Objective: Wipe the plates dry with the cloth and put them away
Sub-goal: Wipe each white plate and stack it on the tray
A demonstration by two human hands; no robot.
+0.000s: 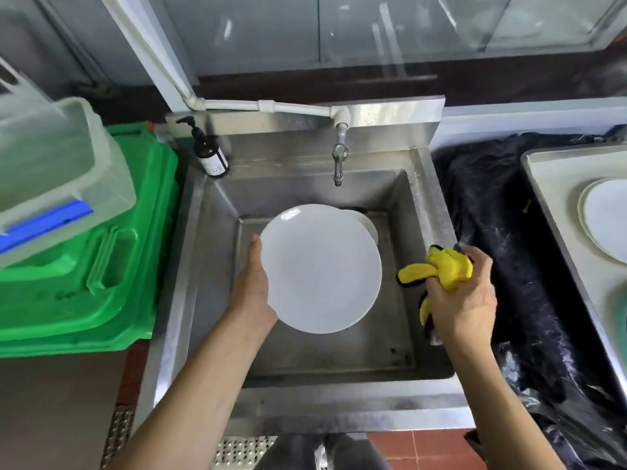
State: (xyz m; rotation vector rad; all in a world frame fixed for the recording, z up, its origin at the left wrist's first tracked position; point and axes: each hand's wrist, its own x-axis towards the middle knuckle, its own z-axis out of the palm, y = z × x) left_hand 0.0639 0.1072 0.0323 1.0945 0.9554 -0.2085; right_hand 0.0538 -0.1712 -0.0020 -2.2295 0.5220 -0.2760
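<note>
My left hand (252, 283) grips a white plate (322, 269) by its left rim and holds it above the steel sink (217, 212). Behind that plate, another white plate (369, 227) peeks out down in the basin. My right hand (461, 296) clutches a bunched yellow cloth (444, 268) just right of the held plate, apart from it. At the far right, a stack of white plates (607, 218) lies on a metal tray (556, 184).
A tap (339, 157) hangs over the back of the basin, with a brown pump bottle (208, 152) at the back left corner. Green crates (101, 266) and a clear plastic box (57, 174) stand left. Black plastic sheeting (502, 239) covers the counter on the right.
</note>
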